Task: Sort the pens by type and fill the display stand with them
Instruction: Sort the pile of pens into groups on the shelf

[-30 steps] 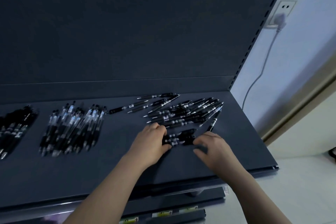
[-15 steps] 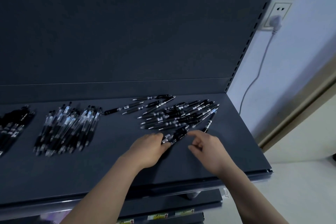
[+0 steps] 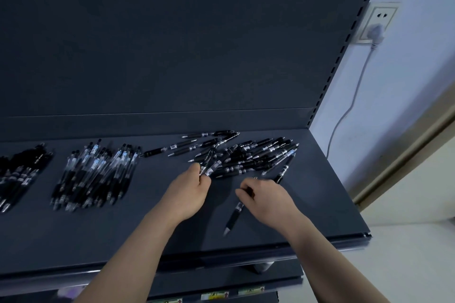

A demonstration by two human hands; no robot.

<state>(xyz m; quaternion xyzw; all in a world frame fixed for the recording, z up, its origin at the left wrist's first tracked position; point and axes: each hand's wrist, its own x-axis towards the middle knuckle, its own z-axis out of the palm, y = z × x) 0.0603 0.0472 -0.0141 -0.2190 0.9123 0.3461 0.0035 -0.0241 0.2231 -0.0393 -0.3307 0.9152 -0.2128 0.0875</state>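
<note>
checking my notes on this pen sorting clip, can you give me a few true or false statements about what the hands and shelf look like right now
1. The left hand grips a small bunch of pens. True.
2. The right hand is empty. False: the right hand pinches a single pen, its tip pointing toward the front edge of the shelf.
3. Three groups of pens lie on the shelf: a black pile, a clear-barrelled pile and a loose heap. True.
4. Nothing is plugged into the wall socket. False: a white plug sits in the wall socket.
</note>
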